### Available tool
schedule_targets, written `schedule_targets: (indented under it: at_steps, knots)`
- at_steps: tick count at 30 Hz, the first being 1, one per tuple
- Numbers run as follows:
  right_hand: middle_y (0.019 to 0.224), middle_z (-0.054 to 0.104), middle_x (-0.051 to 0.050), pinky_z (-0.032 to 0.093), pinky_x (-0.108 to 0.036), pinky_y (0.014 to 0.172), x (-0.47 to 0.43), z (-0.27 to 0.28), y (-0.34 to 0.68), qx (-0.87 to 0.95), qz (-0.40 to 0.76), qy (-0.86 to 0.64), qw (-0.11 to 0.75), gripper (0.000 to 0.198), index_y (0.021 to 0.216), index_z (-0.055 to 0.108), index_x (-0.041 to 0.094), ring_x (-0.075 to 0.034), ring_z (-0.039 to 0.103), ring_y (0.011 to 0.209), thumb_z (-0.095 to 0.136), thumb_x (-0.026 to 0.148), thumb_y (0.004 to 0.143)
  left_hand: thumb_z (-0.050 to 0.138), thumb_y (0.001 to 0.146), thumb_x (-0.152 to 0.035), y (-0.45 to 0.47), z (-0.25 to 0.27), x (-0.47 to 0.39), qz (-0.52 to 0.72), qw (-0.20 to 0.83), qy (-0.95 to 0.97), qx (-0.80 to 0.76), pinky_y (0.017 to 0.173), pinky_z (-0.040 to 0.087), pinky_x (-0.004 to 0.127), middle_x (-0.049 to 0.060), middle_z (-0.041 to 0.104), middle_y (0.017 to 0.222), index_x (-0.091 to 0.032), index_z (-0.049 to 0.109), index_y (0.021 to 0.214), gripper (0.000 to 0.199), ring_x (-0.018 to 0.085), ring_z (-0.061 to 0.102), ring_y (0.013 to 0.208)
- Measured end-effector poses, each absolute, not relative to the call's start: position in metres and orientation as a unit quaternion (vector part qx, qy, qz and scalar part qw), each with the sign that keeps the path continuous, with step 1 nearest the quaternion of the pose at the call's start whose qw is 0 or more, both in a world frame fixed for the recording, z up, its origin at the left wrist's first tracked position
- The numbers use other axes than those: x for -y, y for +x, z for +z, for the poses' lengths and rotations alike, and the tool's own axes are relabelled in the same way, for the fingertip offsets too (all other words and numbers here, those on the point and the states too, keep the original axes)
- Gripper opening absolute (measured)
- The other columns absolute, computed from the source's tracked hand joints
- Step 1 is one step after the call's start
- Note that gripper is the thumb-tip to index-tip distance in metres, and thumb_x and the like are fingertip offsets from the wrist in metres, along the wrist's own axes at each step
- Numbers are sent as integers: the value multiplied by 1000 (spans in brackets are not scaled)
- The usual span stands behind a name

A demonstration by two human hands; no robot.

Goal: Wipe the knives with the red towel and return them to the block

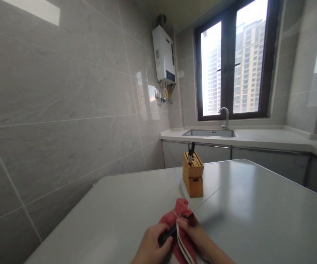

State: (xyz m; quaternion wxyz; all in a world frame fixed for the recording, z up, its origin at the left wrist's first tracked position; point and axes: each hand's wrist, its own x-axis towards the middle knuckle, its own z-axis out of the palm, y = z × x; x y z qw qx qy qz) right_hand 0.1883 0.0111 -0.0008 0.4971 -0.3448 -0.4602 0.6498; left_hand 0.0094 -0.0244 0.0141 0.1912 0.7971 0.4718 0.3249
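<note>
Near the front of the table, my left hand (154,242) is closed around the black handle (170,234) of a utensil. Its far part disappears into a red cloth (181,207) with pale edges, so its kind does not show. My right hand (193,231) is closed on that cloth, pinching it around the utensil with the thumb on top. Loose folds of the cloth hang down between my hands. Beyond them a wooden knife block (196,187) stands upright, with a few dark-handled tools (191,152) in its top slots.
The white table (131,205) has a seam running across it and clipped corners. Behind it a counter (268,137) holds a sink (210,133) with a curved faucet (226,115) beneath a window. A tiled wall (73,91) rises at the left, and a water heater (164,55) hangs in the corner.
</note>
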Motion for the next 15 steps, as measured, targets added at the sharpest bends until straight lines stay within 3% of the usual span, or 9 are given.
schedule_targets:
  at_steps: [15]
  knots:
    - [88, 69, -6, 47, -39, 84, -11, -1, 188, 461, 656, -339, 492, 37, 91, 58, 18, -25, 64, 85, 69, 42, 65, 52, 80, -25, 10, 12, 25, 321, 176, 798, -479, 59, 36, 20, 0, 61, 70, -15, 62, 80, 14, 13, 50, 62]
